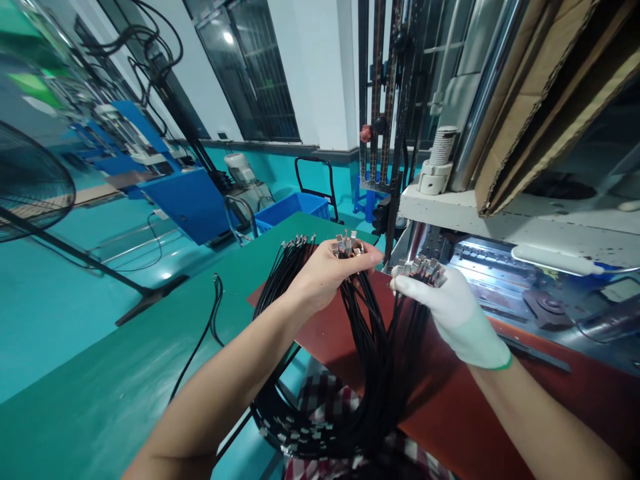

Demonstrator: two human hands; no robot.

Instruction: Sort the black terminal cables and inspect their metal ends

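My bare left hand (333,270) is closed round a bundle of black cables (363,320), just below their silvery metal end connectors. To its right, my right hand (450,310), in a white glove, grips a second bunch of black cables (413,327) with similar metal ends sticking up over the fingers. The two bunches are held apart at the top and hang down together into a thick loop over my lap. More black cables (280,280) lie behind my left forearm, their tips on the green table (125,380).
A red-brown board (325,327) lies under the hands. At the right stands a machine with a lit metal bed (495,273) and cardboard sheets (540,100) above. A blue crate (293,208) is beyond the table; a fan (35,187) stands left. One loose cable (200,333) lies on the green table.
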